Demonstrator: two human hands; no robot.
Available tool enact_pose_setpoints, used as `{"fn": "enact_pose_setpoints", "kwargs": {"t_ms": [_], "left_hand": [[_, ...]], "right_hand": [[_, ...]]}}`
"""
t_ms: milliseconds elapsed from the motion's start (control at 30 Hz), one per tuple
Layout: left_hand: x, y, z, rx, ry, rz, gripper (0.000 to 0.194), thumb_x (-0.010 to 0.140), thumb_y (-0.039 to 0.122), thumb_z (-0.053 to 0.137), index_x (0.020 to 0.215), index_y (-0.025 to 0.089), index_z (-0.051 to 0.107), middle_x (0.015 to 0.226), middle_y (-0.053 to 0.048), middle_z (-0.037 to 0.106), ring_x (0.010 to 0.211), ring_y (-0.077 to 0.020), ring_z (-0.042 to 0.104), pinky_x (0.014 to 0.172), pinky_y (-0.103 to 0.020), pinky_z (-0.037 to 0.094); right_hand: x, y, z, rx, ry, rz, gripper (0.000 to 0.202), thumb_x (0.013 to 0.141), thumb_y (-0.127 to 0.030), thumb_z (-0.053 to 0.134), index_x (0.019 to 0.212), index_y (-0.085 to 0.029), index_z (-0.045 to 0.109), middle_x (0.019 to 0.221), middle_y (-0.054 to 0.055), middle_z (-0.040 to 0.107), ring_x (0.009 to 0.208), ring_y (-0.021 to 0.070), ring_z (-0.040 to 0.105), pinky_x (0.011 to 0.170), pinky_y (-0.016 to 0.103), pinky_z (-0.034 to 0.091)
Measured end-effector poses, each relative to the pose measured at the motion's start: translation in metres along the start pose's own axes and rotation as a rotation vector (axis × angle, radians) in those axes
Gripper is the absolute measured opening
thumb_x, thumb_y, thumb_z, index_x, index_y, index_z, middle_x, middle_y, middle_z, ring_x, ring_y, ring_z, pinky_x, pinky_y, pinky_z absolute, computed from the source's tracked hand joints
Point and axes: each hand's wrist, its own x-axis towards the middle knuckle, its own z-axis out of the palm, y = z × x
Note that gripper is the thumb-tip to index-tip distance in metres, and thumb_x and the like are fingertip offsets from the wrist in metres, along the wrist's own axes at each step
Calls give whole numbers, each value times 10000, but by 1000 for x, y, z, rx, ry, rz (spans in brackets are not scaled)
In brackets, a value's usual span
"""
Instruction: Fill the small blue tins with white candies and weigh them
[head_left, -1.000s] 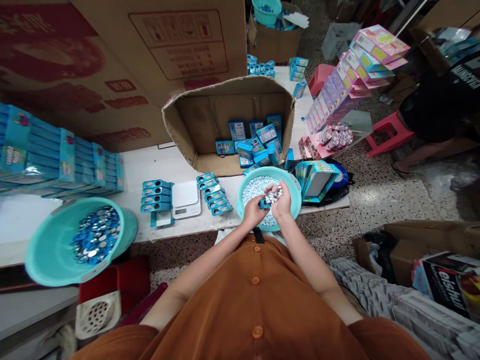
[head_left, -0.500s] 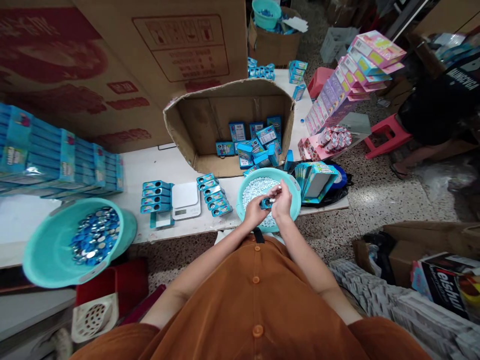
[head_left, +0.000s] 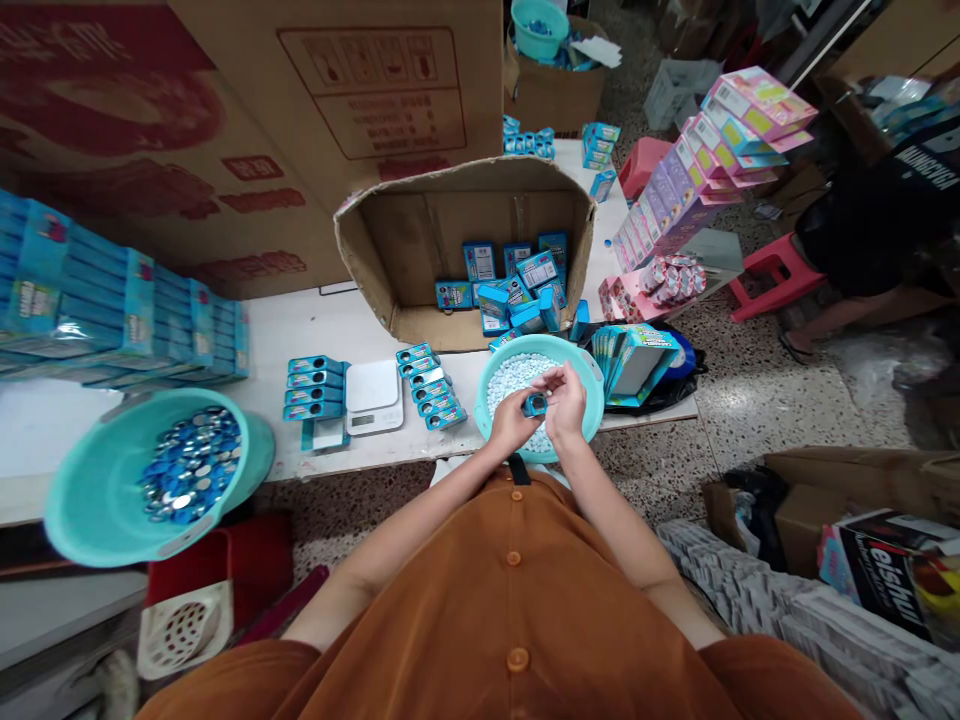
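Observation:
My left hand (head_left: 512,420) is closed around a small blue box (head_left: 535,405), its dark round opening facing up, above the pellet basin. Beside it my right hand (head_left: 565,405) is cupped with its fingers curled toward the box; what lies in the palm is too small to make out. Under both hands sits a turquoise basin (head_left: 592,412) filled with small white pellets (head_left: 511,378). A row of similar blue boxes (head_left: 433,388) stands left of the basin. Farther left are a white digital scale (head_left: 374,398) and a stack of blue boxes (head_left: 315,388).
An open cardboard box (head_left: 420,230) holding several blue boxes stands behind the basin. At far left is a turquoise tub (head_left: 82,500) of blue and silver round pieces. Blue display cartons (head_left: 634,362) lie at right; pink cartons (head_left: 664,205) are stacked beyond. A person (head_left: 862,230) sits at far right.
The white pellets seen at my right fingers are no longer distinguishable there. My right hand has shifted slightly beside the box, whose opening shows more plainly. The whole view has moved a little.

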Motion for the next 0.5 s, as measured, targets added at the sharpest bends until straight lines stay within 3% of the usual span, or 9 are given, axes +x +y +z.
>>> {"fn": "enact_pose_setpoints", "kwargs": {"t_ms": [167, 267, 400, 500], "left_hand": [[0, 4, -1, -26, 18, -21, 453, 615, 98, 663, 1055, 199, 629, 1082, -53, 674, 1010, -239, 622, 892, -371, 489], [-1, 2, 0, -63, 19, -13, 419, 640, 128, 673, 1046, 223, 629, 1074, -27, 676, 1006, -220, 625, 911, -361, 482], [-1, -13, -3, -179, 145, -27, 413, 671, 209, 691, 1074, 209, 601, 1106, -37, 657, 1050, -204, 606, 946, -347, 466], [-2, -25, -11, -168, 259, -89, 438, 668, 237, 703, 1088, 191, 590, 1103, -54, 655, 1033, -209, 614, 927, -346, 477]], "right_hand": [[-4, -1, 2, -66, -74, -61, 372, 822, -486, 440, 628, -194, 565, 601, 12, 591, 666, 146, 624, 742, 296, 490], [9, -10, -8, -104, -61, -161, 405, 834, -503, 402, 628, -199, 573, 642, 26, 613, 702, 148, 620, 772, 305, 485], [51, -18, -48, -91, 139, -311, 397, 831, -530, 384, 672, -218, 571, 650, 9, 595, 678, 135, 592, 745, 297, 480], [82, 6, -88, -339, 164, -273, 344, 792, -516, 459, 687, -213, 583, 673, 2, 598, 681, 134, 564, 721, 279, 460]]}}
